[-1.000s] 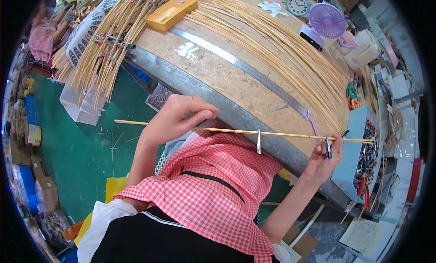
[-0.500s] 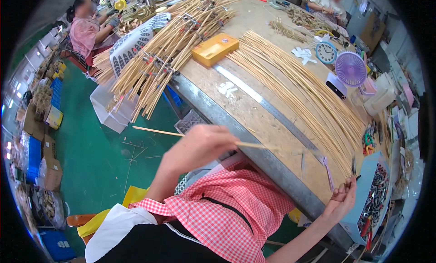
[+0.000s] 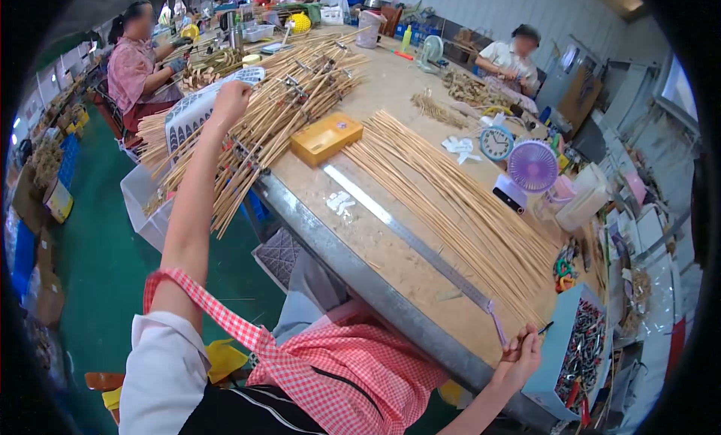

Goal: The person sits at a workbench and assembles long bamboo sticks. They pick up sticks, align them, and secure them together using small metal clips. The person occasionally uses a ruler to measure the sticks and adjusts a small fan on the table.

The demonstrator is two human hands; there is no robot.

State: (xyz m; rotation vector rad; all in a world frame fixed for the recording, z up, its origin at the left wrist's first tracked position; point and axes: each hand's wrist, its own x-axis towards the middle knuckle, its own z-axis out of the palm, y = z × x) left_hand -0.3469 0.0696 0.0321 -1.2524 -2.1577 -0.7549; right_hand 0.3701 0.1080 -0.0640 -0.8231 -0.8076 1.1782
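Observation:
My left hand (image 3: 233, 101), arm stretched far out, is closed above the heap of clamped sticks (image 3: 300, 89) near the patterned cloth (image 3: 188, 119); its fingers are mostly turned away, so whatever it holds is hidden. At the table's near right edge, my right hand (image 3: 520, 356) pinches a thin dark tool (image 3: 546, 327), of which only a black tip shows. Beside that hand lie the purple ribbon end (image 3: 498, 322) of a long metal ruler (image 3: 428, 253) and the blue box (image 3: 542, 375) of small metal clips.
Loose thin sticks (image 3: 458, 202) fan across the table beside a yellow box (image 3: 327, 138). A purple fan (image 3: 532, 167), a clock (image 3: 496, 143) and pliers (image 3: 565, 268) line the right side. Other people (image 3: 135, 67) sit across and to the left. White scraps (image 3: 340, 203) lie by the ruler.
My left hand has swung from above my lap, where it held a thin stick, up and away to the stick heap. My right hand has moved slightly left and down. The view has tilted up.

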